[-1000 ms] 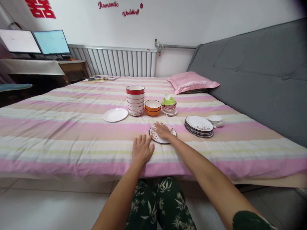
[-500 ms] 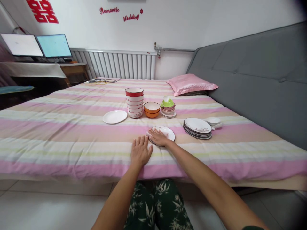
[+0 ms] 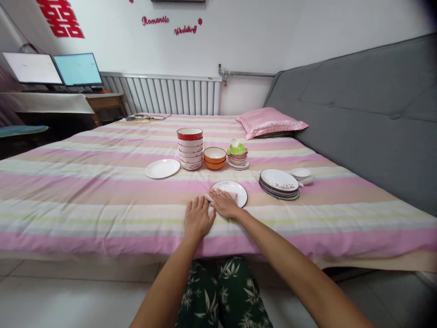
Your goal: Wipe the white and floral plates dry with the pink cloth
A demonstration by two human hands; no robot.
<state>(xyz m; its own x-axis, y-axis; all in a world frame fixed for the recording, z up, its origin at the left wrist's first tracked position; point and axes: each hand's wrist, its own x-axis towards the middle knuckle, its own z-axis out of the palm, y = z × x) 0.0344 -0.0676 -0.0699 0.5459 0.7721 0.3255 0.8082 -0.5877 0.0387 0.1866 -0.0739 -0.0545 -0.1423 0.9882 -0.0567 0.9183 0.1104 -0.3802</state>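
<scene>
covering pink cloth (image 3: 234,196) w/ R hand (image 3: 223,203), fingers out flat, on dark-rimmed plate (image 3: 241,193) | loc: on bed (image 3: 102,196), in front of orange bowls (image 3: 215,160) | resting L hand (image 3: 199,217) palm-down, fingers extended, just beside plate

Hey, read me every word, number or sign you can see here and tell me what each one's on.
"Romantic": red lettering on the white wall.
"Wedding": red lettering on the same wall, slightly lower.
"囍": big red sign on the wall at upper left, its top cut off.
Marks on the two monitors: too small to read.
Plate under the right hand: no readable words.
</scene>
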